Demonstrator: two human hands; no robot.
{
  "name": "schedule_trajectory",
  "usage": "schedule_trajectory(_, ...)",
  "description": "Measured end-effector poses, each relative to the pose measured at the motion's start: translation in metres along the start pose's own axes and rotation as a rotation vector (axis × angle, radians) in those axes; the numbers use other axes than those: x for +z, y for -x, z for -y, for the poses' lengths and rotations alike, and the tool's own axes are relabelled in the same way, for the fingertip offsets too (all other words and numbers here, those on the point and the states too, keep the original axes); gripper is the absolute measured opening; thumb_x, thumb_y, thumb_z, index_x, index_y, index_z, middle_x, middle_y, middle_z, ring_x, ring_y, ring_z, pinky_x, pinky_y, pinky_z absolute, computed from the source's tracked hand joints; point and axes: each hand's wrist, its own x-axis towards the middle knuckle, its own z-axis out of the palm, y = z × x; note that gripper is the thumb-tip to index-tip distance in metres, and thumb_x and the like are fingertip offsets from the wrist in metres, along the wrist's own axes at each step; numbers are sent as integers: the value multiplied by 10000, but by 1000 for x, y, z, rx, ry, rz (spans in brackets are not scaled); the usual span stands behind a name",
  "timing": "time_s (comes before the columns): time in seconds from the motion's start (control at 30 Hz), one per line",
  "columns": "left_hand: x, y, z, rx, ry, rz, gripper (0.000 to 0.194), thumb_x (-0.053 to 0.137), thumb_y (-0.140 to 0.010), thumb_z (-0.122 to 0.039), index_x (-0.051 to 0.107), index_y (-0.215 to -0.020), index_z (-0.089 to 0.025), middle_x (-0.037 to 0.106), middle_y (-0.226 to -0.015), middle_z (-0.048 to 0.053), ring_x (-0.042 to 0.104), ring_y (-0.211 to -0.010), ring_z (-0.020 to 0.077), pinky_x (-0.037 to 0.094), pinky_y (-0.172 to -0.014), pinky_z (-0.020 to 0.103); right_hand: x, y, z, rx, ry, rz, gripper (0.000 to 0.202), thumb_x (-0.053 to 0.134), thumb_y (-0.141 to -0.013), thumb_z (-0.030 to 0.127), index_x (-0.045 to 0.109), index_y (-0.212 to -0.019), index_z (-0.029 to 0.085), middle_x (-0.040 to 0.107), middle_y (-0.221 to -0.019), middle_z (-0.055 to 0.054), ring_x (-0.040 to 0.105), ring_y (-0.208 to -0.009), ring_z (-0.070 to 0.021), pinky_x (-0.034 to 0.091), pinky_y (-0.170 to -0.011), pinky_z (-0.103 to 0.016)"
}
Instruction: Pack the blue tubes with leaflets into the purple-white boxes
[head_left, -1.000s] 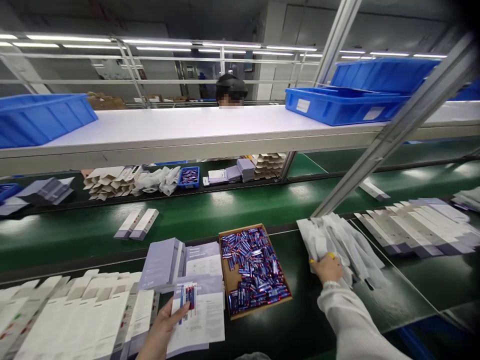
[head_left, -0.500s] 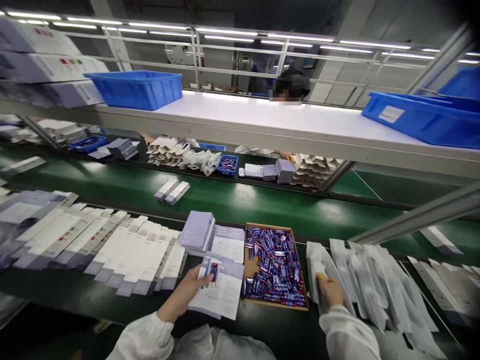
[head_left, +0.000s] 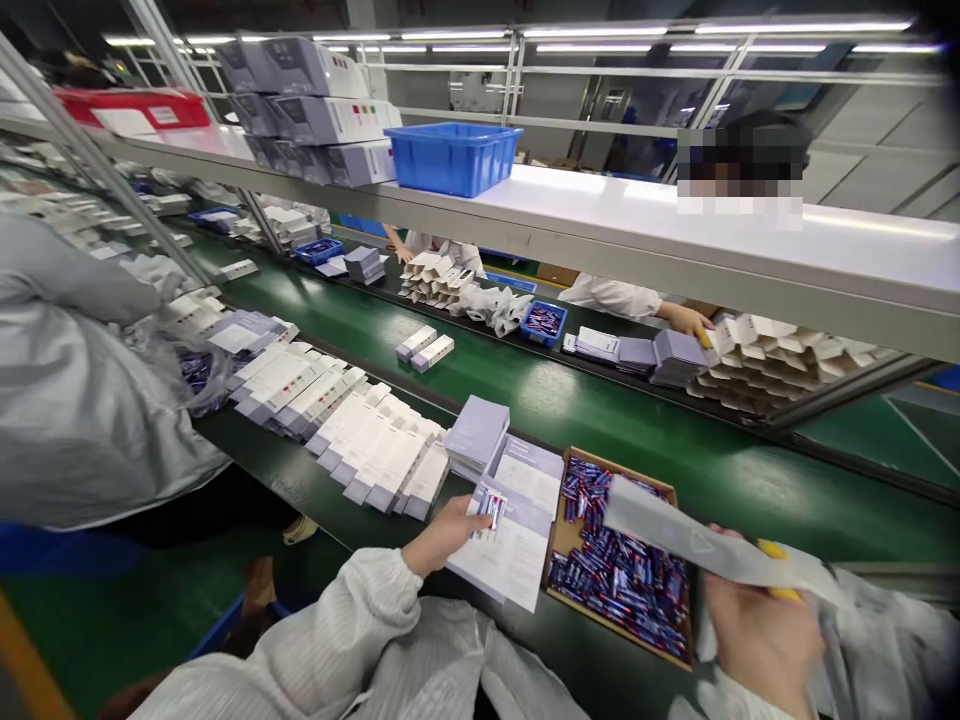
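Observation:
My left hand (head_left: 448, 532) is closed on a small pack of batteries (head_left: 490, 507), its thumb across the top. That hand hovers over printed leaflets (head_left: 517, 548), beside a stack of lilac booklets (head_left: 474, 436). In my right hand (head_left: 765, 625) is a long translucent white plastic sleeve (head_left: 667, 527), which reaches over part of the battery tray. Yellow covers show on this hand's fingers. The shallow cardboard tray (head_left: 556, 585) holds many loose blue and red batteries (head_left: 619, 580) and lies between my hands.
White cartons (head_left: 390, 450) lie in a row to the left. Two cartons (head_left: 426, 347) sit on the green conveyor belt (head_left: 345, 330). Across it, a co-worker's hand (head_left: 684, 318) is near open cartons (head_left: 780, 365). A blue bin (head_left: 457, 160) stands on the shelf overhead. Another person's sleeve (head_left: 75, 380) is at left.
My right hand has lifted a plastic sleeve from the pile at the right and brought it toward the battery tray. My left hand still holds the battery pack. The view has swung left.

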Motion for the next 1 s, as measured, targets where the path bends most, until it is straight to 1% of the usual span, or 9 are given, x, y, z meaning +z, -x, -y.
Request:
schedule_trajectory(0.03, -1, 1, -1, 3, -10, -3, 412, 682, -571, -388, 623, -868, -110, 653, -856, 90, 581, -787, 210, 412, -733, 309, 26, 18, -2, 100, -138, 14, 105, 492, -596, 330, 479, -679, 267, 540, -649, -8, 558, -612, -187, 469, -652, -423)
schedule_trajectory(0.13, 0, 3, -4, 9, -43, -6, 404, 667, -583, -368, 614, -902, -125, 644, -878, 81, 566, -784, 197, 405, -717, 295, 95, 79, -19, 393, -163, 299, 182, 599, -554, 283, 479, -681, 231, 525, -560, 26, 521, -514, -142, 478, -582, -346)
schedule_trajectory(0.27, -1, 7, -7, 20, -64, 67, 376, 670, -568, -366, 631, -843, -112, 637, -770, 48, 536, -680, 162, 395, -651, 266, 145, 136, -48, 535, -128, 520, 220, 654, -522, 232, 517, -693, 214, 555, -558, 36, 528, -502, -133, 465, -539, -294)
schedule_trajectory(0.47, -22, 13, -10, 98, -253, 192, 267, 613, -633, -326, 633, -817, -133, 603, -706, -15, 494, -638, 120, 375, -648, 225, 153, 133, -63, 356, 220, 760, 68, 610, -541, 189, 566, -593, 188, 625, -627, -22, 593, -672, -196, 458, -548, -263)
schedule_trajectory(0.6, -26, 16, -10, 114, -387, 180, 318, 547, -686, -444, 613, -642, -136, 531, -559, -29, 436, -560, 107, 340, -566, 213, 151, 126, -75, 478, 356, 755, 91, 615, -534, 226, 573, -601, 182, 624, -570, -25, 593, -610, -207, 444, -487, -271)
schedule_trajectory(0.73, -15, 18, -9, -9, -63, 145, 442, 471, -710, -560, 616, -649, -148, 561, -602, 1, 479, -585, 128, 363, -605, 236, 150, 126, -83, 486, 320, 682, 110, 628, -509, 240, 548, -569, 195, 618, -540, -18, 585, -572, -205, 433, -455, -274)
schedule_trajectory(0.87, -8, 15, -3, -343, 453, 308, 402, 549, -678, -512, 634, -773, -130, 613, -732, 42, 544, -648, 137, 405, -679, 253, 149, 125, -81, 474, 314, 697, 107, 629, -510, 246, 563, -577, 195, 615, -533, -21, 578, -551, -206, 429, -445, -280)
schedule_trajectory(0.93, -7, 14, 1, -439, 426, 370, 362, 656, -604, -436, 636, -789, -125, 615, -739, 40, 547, -646, 137, 407, -676, 257, 149, 126, -79, 446, 325, 711, 82, 611, -526, 242, 570, -575, 190, 614, -533, -23, 572, -538, -199, 426, -446, -277)
schedule_trajectory(1.0, -5, 14, 3, -365, 262, 385, 378, 736, -525, -358, 633, -817, -140, 611, -746, 23, 546, -680, 148, 401, -680, 265, 150, 127, -75, 412, 341, 734, 58, 581, -546, 226, 579, -585, 183, 614, -533, -22, 564, -519, -190, 422, -450, -276)
